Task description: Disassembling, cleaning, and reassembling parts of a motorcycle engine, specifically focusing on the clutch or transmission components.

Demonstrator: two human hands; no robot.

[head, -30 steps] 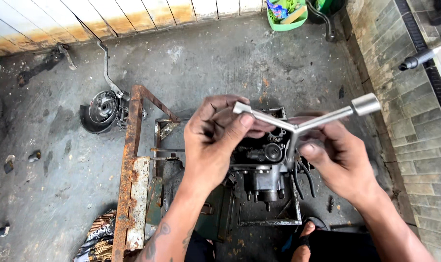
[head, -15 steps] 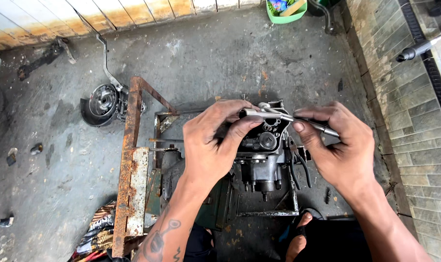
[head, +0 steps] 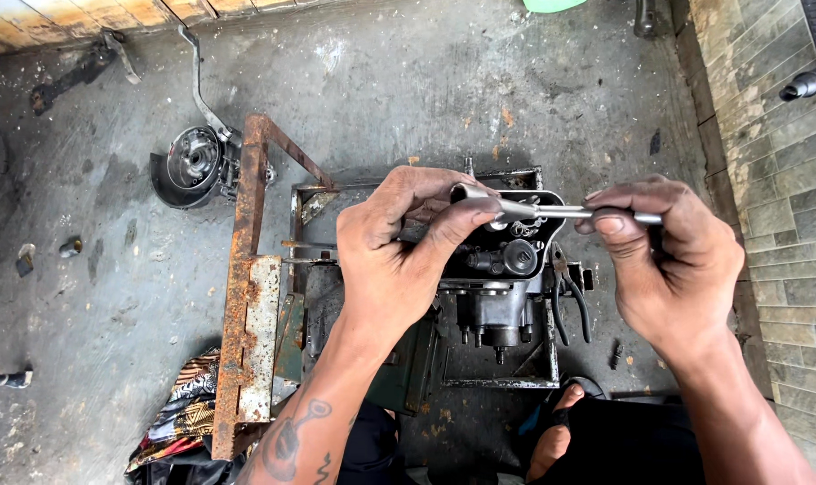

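From the head view, looking straight down, I take the engine (head: 502, 269) as my landmark; it sits in a small metal frame (head: 534, 382) on the stained concrete floor (head: 408, 81). Directly over the top of the engine I see a shiny metal wrench (head: 552, 212) held level between both hands. My left hand (head: 403, 256) is closed on the wrench's left end, thumb pressed along the bar and fingers curled behind it, which I judge steadies the tool over the engine's top cover. My right hand (head: 669, 265) pinches the right end of the bar between thumb and forefinger (a lighter hold, as if for turning or guiding). The hands are apart, joined only by the tool. Whether a third arm of the wrench reaches down into the engine I cannot tell; the left hand hides that part.

Left of the engine stands a rusty angle-iron stand (head: 246, 296), touching the frame, and it seems to brace the frame in place. Further left and up from the engine lies a round drum part (head: 190, 166) with a bent lever (head: 197, 76) reaching away from it. Below and left of the engine a patterned rag (head: 188, 409) is bunched on the floor. Just below the engine a bare foot (head: 556, 431) shows. Right of the engine runs a grey brick wall (head: 776, 224), with a handlebar grip (head: 808, 83) poking in at its top.
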